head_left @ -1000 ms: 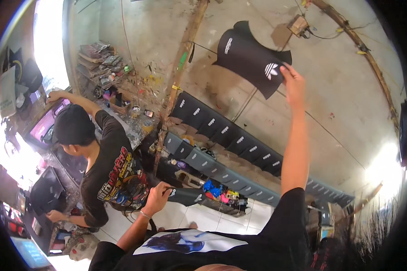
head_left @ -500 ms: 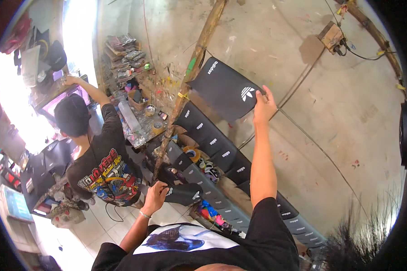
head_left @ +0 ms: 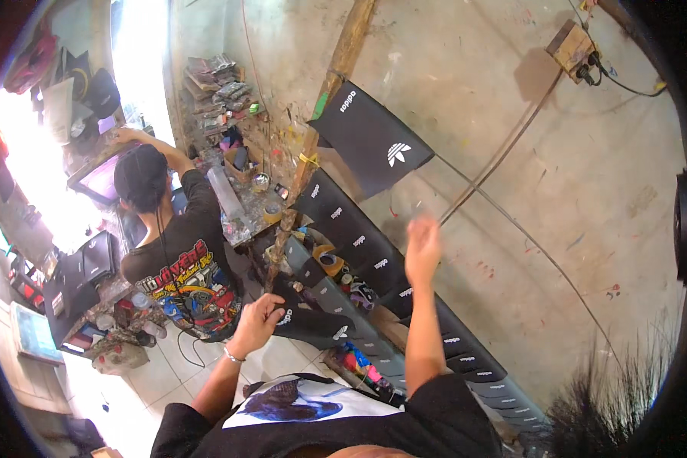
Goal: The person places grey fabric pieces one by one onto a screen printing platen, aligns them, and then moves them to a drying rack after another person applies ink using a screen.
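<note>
1. Sheet (head_left: 368, 137), black with white print, sits at the upper end of the black row (head_left: 343, 229), left corner overlapping the wooden post (head_left: 351, 42) in view. Can't tell what carries its weight.
2. Right hand (head_left: 422, 248): just below the sheet's lower right side, apart from it. Blurred; grip looks apart, nothing seen in it.
3. Left hand (head_left: 256, 330): grip clamped on the near end of a second piece (head_left: 317, 325), also black with white print, which stretches out to the right of the fingers. Single or stack, can't tell.
4. Step in hand, my read: setting pieces out side by side. Sheet looks to be at the let-go stage, left hand acting as the feed.
5. Next move, judged: calls for right hand over at the left one, pinching the second piece by an edge, clear of the print; left grip easing just enough to give it up.
6. Risk: sheet could slide if that post corner is poorly seated.
7. Around: grey row (head_left: 347, 314) runs along the black row's near side. Co-worker (head_left: 179, 263) stands left, beside a cluttered counter (head_left: 240, 229), touching neither piece.
</note>
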Action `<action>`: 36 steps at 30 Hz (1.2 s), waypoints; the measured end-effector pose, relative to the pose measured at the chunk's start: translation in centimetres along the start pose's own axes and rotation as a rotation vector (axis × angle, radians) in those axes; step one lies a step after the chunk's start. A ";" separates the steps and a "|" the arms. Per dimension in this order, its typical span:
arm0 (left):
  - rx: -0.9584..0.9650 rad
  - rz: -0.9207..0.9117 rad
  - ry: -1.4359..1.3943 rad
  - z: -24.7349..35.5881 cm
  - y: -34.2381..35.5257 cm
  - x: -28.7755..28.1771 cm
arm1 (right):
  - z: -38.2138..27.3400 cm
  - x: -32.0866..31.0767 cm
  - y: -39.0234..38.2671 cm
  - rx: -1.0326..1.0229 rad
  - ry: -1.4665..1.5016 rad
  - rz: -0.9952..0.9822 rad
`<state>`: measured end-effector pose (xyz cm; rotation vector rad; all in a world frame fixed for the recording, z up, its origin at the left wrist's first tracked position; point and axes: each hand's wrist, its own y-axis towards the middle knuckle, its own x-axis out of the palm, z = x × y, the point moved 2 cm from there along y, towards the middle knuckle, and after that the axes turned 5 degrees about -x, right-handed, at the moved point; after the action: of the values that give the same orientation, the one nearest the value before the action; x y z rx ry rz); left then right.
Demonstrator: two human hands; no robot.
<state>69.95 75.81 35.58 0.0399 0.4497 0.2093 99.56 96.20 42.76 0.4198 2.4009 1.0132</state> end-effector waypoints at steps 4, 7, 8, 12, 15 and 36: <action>0.020 -0.076 -0.093 4.2 1.6 -4.0 | 6.1 0.1 -18.2 0.966 0.336 -0.855; 0.034 -0.175 -0.212 7.6 3.7 -5.6 | 6.3 1.2 -22.4 1.395 0.952 -0.541; 0.079 -0.162 -0.182 8.2 4.7 -6.0 | 4.3 1.4 -21.2 1.436 1.245 -0.319; 0.298 -0.141 -0.169 12.1 10.2 -9.1 | -3.9 -2.8 -8.0 0.642 1.403 -0.110; 0.668 -0.083 -0.360 18.9 16.2 -9.0 | -11.7 -6.8 2.5 0.181 0.967 0.044; 0.556 -0.122 -0.389 20.8 33.1 -1.4 | -7.8 -3.1 6.0 -0.093 0.126 0.661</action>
<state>71.38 108.04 57.66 0.5872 0.1102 -0.0510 98.34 94.37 52.86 1.1953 2.3495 1.4504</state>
